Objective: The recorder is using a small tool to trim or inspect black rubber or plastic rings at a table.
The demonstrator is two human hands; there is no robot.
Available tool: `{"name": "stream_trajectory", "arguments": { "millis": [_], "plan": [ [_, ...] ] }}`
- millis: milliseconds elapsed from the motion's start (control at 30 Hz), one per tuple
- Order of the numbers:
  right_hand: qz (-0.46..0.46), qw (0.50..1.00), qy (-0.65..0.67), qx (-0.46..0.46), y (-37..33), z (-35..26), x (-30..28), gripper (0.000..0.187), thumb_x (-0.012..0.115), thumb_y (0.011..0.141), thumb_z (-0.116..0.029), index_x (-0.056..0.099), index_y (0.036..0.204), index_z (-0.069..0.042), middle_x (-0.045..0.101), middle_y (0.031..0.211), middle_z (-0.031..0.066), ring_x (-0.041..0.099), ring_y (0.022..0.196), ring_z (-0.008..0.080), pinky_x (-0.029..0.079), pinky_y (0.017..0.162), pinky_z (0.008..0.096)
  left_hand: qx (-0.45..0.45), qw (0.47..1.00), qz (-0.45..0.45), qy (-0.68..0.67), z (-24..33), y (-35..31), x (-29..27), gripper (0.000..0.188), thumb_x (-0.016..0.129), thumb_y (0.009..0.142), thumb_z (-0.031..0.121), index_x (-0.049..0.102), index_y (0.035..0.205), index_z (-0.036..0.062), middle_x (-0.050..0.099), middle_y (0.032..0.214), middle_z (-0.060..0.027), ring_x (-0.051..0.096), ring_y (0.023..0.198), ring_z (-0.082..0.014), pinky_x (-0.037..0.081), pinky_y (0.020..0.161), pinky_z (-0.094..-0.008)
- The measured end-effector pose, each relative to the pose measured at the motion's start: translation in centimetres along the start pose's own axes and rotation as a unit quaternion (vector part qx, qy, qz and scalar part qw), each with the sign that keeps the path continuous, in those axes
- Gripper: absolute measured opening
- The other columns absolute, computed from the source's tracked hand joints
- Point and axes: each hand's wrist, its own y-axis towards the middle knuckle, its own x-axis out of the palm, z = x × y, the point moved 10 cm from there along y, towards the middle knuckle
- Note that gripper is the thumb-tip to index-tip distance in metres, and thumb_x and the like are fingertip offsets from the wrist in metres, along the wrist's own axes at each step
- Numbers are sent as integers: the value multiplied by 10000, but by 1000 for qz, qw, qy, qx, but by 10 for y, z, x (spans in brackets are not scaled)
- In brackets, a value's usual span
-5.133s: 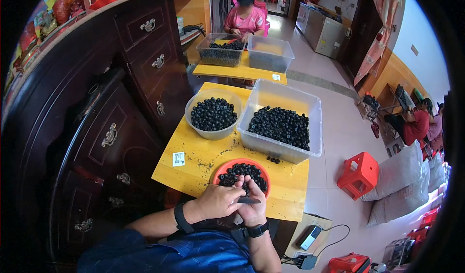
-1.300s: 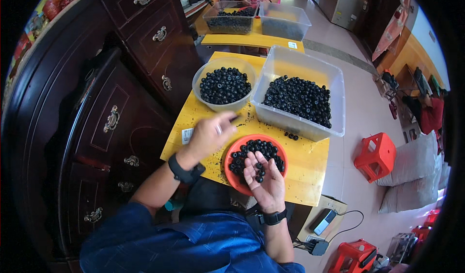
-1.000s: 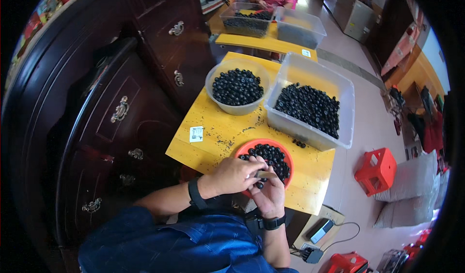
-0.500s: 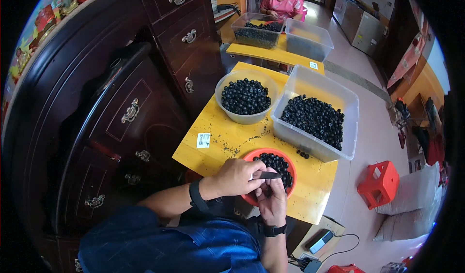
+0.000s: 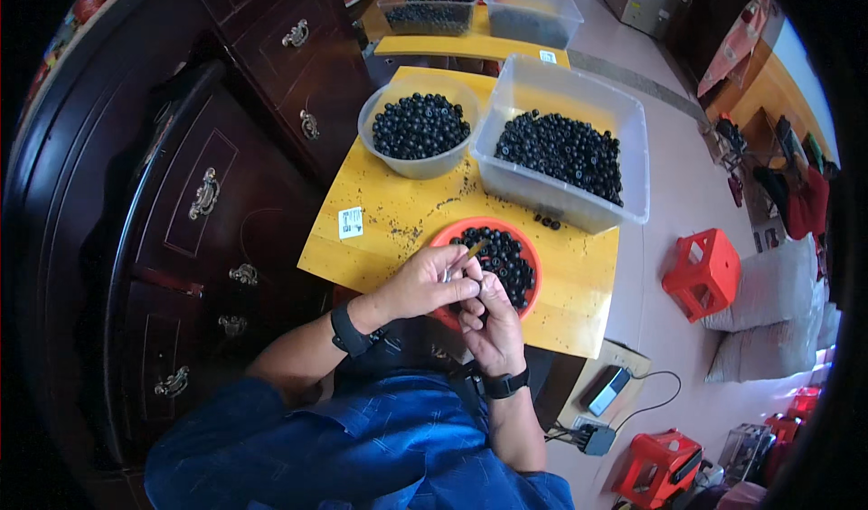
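**Both hands closed together over the near rim of the red bowl**

Left hand [image 5: 423,284]: fingers curled tight, thumb and forefinger pinching a thin metal tool [image 5: 463,259]. The tool's long axis runs near-left to far-right; its free tip points far-right, out over the dark berries. The near end is hidden inside the grip.

Right hand [image 5: 493,325]: fingers drawn in and pressed together, fingertips meeting the left thumb. They appear to pinch something small between them; too small and too covered to tell what it is. The two hands are touching.

Red bowl [image 5: 493,261]: round, shallow, on the near edge of the yellow table [image 5: 398,221], partly covered by both hands. Holds a layer of small dark round berries.

Further back on the table: a grey round bowl [image 5: 418,135] on the left and a clear plastic tub [image 5: 565,144] on the right, just beside each other, both filled with the same dark berries. A few loose berries lie between the tub and the red bowl. A small white sticker [image 5: 351,222] sits near the table's left edge.

Each wrist carries a black band. Dark wooden cabinet [image 5: 217,175] stands left of the table. A red plastic stool [image 5: 701,270] stands on the floor to the right.
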Motion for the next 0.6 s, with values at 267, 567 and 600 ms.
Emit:
{"name": "stream_trajectory", "arguments": {
  "millis": [267,567,600],
  "plan": [
    [-9,999,49,2,-2,-6,2,117,567,983,-130,580,1082,-68,629,1053,37,523,696,46,436,534,167,59,933,64,350,32,-10,-11,254,740,834,207,627,995,47,601,694,-24,573,600,-122,451,573,-271],
    [-1,1000,-2,-4,-3,-6,3,133,558,995,-163,556,1086,-66,619,969,32,514,665,37,419,517,164,111,866,50,485,44,-8,2,345,761,800,350,604,901,61,645,695,-86,674,646,-275,518,580,-356],
    [3,1000,-11,-16,-2,-9,4,144,549,998,-158,564,1094,-52,623,938,35,520,649,38,424,506,166,111,866,50,485,44,-7,3,345,761,800,350,604,901,61,645,695,-86,674,646,-275,518,580,-356]
  ]
}}
